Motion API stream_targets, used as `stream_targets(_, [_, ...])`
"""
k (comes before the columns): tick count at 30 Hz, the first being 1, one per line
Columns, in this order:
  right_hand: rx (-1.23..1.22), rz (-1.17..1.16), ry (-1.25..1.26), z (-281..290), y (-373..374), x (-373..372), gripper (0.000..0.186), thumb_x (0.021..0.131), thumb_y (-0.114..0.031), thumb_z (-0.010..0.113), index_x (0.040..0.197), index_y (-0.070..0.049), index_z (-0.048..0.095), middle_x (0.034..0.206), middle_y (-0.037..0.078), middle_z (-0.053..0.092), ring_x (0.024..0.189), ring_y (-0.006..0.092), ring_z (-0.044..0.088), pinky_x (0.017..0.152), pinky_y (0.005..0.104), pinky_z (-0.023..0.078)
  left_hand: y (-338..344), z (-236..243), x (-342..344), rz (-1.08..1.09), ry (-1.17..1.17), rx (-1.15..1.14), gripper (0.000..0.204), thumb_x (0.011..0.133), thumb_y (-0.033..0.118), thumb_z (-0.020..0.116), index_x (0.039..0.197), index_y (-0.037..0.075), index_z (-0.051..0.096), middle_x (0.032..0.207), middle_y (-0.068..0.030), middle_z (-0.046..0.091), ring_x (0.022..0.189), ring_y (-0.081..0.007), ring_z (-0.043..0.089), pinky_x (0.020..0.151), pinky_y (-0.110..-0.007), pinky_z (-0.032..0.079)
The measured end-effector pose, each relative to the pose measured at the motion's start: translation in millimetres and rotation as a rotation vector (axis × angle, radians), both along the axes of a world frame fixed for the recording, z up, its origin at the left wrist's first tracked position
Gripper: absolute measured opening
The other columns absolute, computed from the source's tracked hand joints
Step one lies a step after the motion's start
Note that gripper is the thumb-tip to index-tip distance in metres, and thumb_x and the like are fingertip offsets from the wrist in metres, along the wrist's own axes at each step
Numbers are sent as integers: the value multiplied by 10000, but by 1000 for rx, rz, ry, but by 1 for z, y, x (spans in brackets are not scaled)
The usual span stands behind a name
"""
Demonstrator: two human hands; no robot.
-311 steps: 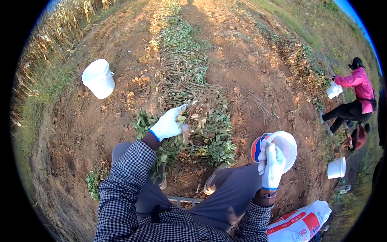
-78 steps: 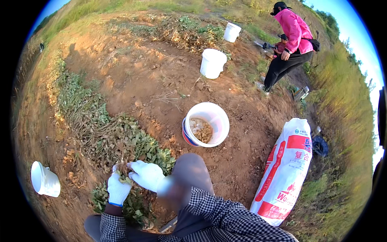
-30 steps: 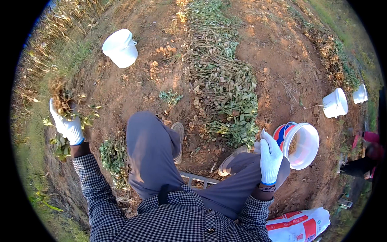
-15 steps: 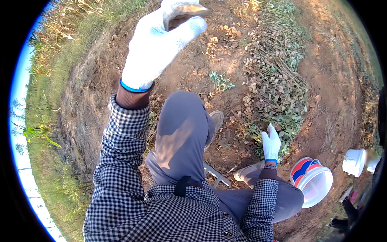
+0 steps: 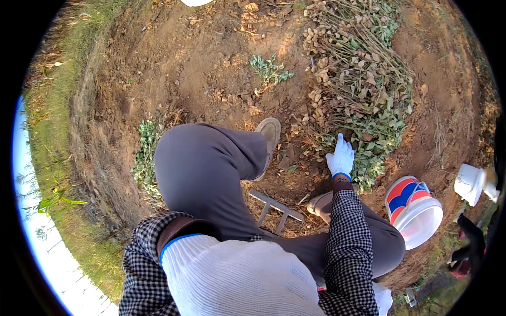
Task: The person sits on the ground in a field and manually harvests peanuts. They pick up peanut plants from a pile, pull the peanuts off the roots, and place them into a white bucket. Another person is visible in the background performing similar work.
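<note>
My left hand [image 5: 237, 276], in a white knitted glove with a blue cuff edge, is very close at the bottom, in front of my chest. Its fingers run out of view, so whether it holds anything is hidden. Beyond my right knee, my right hand [image 5: 341, 156], gloved the same way, reaches to the near end of a row of pulled peanut plants [image 5: 363, 89]. Its fingers are stretched and apart, against or just over the leaves. Tan pods show along the row's left side.
A grey metal frame [image 5: 284, 210] lies between my feet. Right of my knee a red, white and blue bucket [image 5: 403, 197] tilts. White containers [image 5: 468, 184] stand farther right. A small green plant [image 5: 269, 70] grows ahead; more leafy plants [image 5: 147, 158] lie beside my left knee.
My left hand has come down from high at the top left to the bottom, close to my chest. My right hand has shifted slightly forward and its fingers have spread. The view has shifted too.
</note>
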State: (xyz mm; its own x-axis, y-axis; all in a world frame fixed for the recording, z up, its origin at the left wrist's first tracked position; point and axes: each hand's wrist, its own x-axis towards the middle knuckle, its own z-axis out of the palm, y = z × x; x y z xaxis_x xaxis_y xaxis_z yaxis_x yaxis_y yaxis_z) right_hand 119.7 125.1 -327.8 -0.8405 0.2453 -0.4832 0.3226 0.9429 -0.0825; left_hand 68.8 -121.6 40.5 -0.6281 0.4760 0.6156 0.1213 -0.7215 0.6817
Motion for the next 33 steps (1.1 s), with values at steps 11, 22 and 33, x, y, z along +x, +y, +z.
stream_targets(11, [-146, -217, 44, -37, -38, 66, 512, 879, -224, 618, 1376, -179, 505, 1379, 211, 489, 1095, 361, 605, 880, 465, 527, -37, -36, -49, 613, -620, -582, 127, 901, 10, 565, 986, -48, 640, 942, -201, 674, 792, -249, 693, 730, -331, 570])
stream_targets(22, [-247, -347, -75, -8, -28, 39, 362, 930, -342, 515, 1153, -107, 678, 1092, 164, 697, 1001, 346, 660, 878, 462, 521, -14, -24, -42, 462, -579, -755, 158, 852, -45, 573, 987, -49, 655, 958, -196, 693, 779, -220, 685, 733, -315, 562])
stream_targets(33, [-322, -929, 682, 265, 146, 75, 381, 915, -266, 563, 1172, -4, 666, 879, 165, 718, 674, 193, 682, 672, 305, 519, 65, 29, 7, -808, 211, 156, 360, 964, 185, 554, 1170, -102, 624, 1032, -213, 681, 778, -329, 665, 678, -421, 543])
